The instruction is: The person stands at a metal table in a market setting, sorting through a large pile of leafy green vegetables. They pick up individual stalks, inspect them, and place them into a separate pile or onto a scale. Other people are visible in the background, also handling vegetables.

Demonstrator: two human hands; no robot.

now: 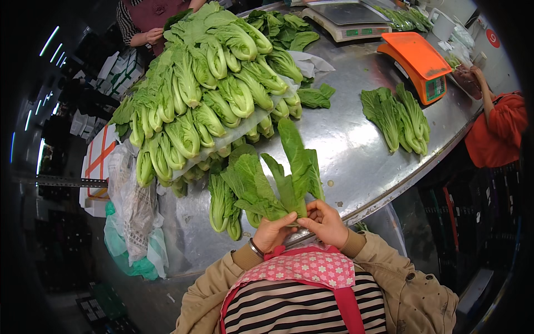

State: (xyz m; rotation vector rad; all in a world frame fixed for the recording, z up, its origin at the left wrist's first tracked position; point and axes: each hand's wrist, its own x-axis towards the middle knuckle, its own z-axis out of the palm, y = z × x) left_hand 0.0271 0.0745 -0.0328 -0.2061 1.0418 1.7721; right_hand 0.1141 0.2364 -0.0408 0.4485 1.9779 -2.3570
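Note:
Both my hands grip the base of a leafy green vegetable head (292, 188) over the near edge of the metal table (175, 234). My left hand (273, 234) holds it from the left, thumb on top. My right hand (325, 223) pinches it from the right, the two thumbs close together. The leaves fan upwards and outwards, away from me. Just left of it, a few smaller heads (223, 204) lie on the table. A large stacked pile of leafy heads (208, 92) rises behind, with plastic sheeting (233, 131) between its layers.
More heads (396, 117) lie at the right, near an orange scale (417, 56). A grey-topped scale (350, 18) stands farther back. Plastic bags (133, 208) hang at the table's left edge. A person in maroon (156, 18) stands behind the pile; another in orange (502, 125) is at the right.

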